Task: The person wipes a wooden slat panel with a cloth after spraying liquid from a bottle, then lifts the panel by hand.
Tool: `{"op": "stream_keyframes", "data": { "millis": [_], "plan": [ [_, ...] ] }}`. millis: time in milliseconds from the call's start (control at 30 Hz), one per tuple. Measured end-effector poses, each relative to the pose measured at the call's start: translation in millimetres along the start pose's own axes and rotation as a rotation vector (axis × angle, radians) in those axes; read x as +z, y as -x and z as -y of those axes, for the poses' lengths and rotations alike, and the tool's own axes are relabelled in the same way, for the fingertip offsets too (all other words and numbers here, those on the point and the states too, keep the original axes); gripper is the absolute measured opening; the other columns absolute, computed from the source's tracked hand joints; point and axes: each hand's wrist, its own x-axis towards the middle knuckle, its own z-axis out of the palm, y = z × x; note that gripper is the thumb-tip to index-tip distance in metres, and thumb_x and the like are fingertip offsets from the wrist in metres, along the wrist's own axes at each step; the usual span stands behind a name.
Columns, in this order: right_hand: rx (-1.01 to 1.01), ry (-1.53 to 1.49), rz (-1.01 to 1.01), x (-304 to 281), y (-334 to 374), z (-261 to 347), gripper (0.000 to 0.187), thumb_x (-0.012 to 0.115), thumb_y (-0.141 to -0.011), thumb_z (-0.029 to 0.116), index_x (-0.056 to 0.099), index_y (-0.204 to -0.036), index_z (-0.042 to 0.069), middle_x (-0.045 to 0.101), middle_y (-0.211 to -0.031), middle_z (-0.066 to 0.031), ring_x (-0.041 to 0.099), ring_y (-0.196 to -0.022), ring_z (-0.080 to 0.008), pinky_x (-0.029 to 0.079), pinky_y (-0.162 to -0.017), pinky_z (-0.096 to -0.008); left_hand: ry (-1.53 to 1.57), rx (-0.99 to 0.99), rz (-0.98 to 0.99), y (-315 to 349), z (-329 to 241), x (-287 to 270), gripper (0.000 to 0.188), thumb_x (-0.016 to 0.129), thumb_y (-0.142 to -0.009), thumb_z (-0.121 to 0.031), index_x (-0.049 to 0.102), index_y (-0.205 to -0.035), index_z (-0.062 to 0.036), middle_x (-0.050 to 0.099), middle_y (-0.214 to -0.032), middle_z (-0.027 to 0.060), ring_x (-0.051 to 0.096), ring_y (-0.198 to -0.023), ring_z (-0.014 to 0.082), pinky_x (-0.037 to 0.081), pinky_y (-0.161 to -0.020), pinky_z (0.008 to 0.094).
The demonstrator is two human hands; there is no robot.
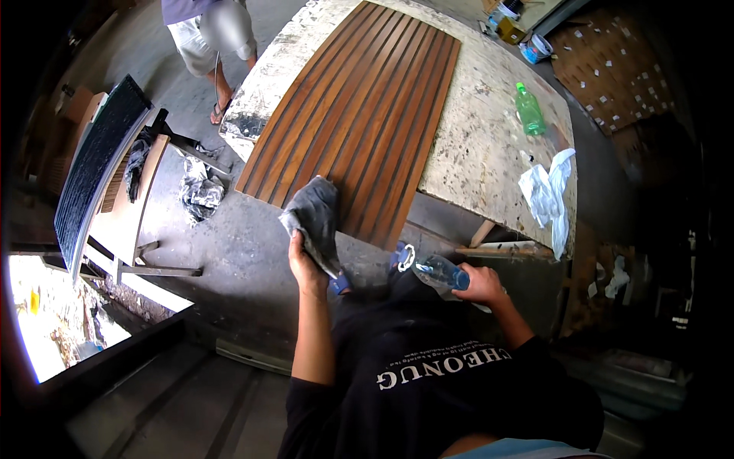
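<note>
A grey cloth (317,218) is bunched in my left hand (306,268), its upper end over the near edge of a brown wooden slatted panel (359,115). Whether the cloth touches the wood is hard to tell. My right hand (483,287) is closed around the blue end of a clear plastic bottle (437,271). That bottle lies tilted in front of my body, below the near end of the panel, with a whitish ring at its far end. Dark lines run lengthwise between the panel's strips, and its near end juts past the table.
The panel lies on a paint-stained pale table (482,145). At the table's right are a green bottle (529,111) and a crumpled white cloth or sheet (549,191). A dark ribbed panel (99,164) leans at left. Another person (202,46) stands beyond the table's left side.
</note>
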Motion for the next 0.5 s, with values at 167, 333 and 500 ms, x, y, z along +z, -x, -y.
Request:
{"op": "stream_keyframes", "data": {
  "millis": [167, 333, 500],
  "plan": [
    [-0.016, -0.067, -0.083, 7, 7, 10, 0.057, 0.071, -0.063, 0.043, 0.059, -0.11, 0.014, 0.068, -0.093, -0.0162, 0.064, -0.087, -0.0357, 0.05, -0.082, -0.0436, -0.006, 0.096, -0.05, 9, -30, 1, 0.052, 0.043, -0.094, -0.033, 0.041, -0.134, -0.0008, 0.049, -0.132, 0.0179, 0.05, -0.119, 0.0333, 0.039, -0.103, 0.0426],
    [-0.015, -0.093, -0.064, -8, -1, 43, 0.06, 0.071, -0.063, 0.042, 0.059, -0.113, 0.011, 0.068, -0.092, -0.0178, 0.064, -0.088, -0.0358, 0.05, -0.082, -0.0436, 0.017, 0.262, -0.121, 14, -62, -7, 0.052, 0.041, -0.095, -0.033, 0.04, -0.135, -0.0002, 0.047, -0.135, 0.0173, 0.047, -0.122, 0.0317, 0.035, -0.106, 0.0415],
    [-0.006, -0.002, -0.101, -17, -10, 59, 0.064, 0.071, -0.063, 0.042, 0.058, -0.117, 0.009, 0.067, -0.091, -0.0213, 0.064, -0.09, -0.0375, 0.05, -0.083, -0.0434, 0.046, 0.365, -0.116, 14, -86, -22, 0.051, 0.041, -0.095, -0.032, 0.04, -0.135, -0.0003, 0.047, -0.135, 0.0182, 0.047, -0.123, 0.032, 0.035, -0.106, 0.0417]
  ]
}}
